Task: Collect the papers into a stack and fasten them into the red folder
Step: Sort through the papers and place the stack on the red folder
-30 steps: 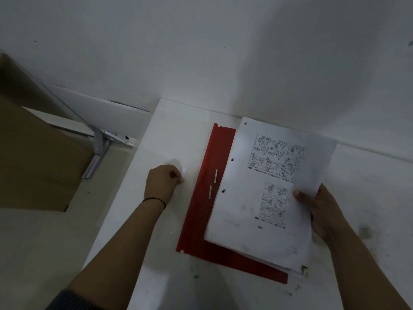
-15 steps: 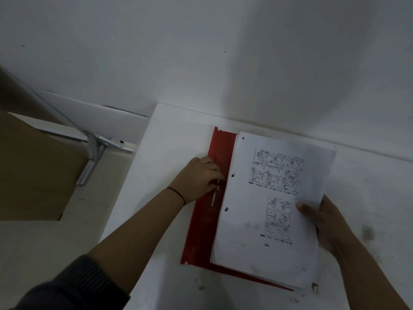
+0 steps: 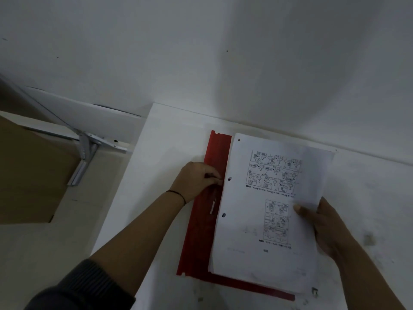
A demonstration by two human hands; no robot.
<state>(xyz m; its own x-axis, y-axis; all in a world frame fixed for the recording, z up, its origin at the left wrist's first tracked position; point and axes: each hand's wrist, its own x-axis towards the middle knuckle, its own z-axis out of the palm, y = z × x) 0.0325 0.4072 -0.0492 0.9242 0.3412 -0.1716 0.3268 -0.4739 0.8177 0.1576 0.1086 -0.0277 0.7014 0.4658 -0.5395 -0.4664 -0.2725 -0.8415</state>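
The red folder lies open on the white table. A stack of printed, hole-punched papers rests over its right part, leaving a red strip along the left. My right hand grips the stack's right edge, thumb on top. My left hand sits on the red strip, fingers curled and pinching the upper white fastener prong beside the upper paper hole. The lower white prong lies flat on the strip.
A white wall rises just behind the table. To the left stand a brown board and a metal bracket below the table edge. A small clip-like thing lies at the stack's near right corner.
My left hand moved right from the bare table onto the folder's red strip and took hold of the upper fastener prong. My right hand kept holding the stack, which shifted slightly.
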